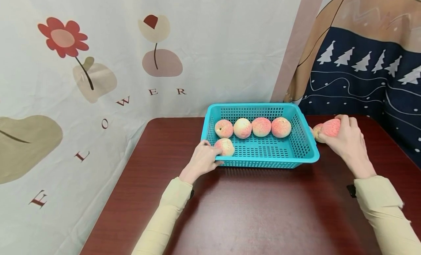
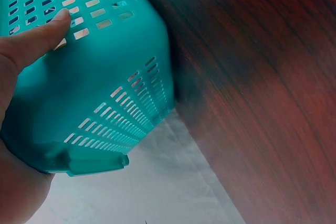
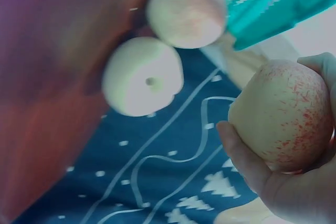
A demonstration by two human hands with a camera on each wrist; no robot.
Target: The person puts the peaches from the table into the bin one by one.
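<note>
Peach (image 1: 330, 127) sits in the person's right grip (image 1: 350, 139), off to the right of the blue basket (image 1: 263, 160) on the desk (image 1: 263, 207); thumb and fingers curl round the fruit, spread only as wide as its body. It appears lifted. Left grip (image 1: 203, 158) is closed over the basket's front-left corner. Step in hand, as judged: pick-up of one fruit on the right, basket steadied on the left. Next move, if the basket is the destination, calls for raising the fruit over the right rim and lowering it onto bare basket floor, front centre or front right, before release. Contents: back row of four peaches (image 1: 261, 127), plus a front-left peach (image 1: 227, 147) just beside the left fingers; contact there cannot be told. Possible obstructions: the basket's right wall, and beside it a loose peach with its hollow showing (image 3: 139, 90) and a second loose peach (image 3: 186, 11), either easily nudged. Behind: flower-print cloth (image 1: 223, 39); navy tree-print cloth (image 1: 355, 85) at right.
</note>
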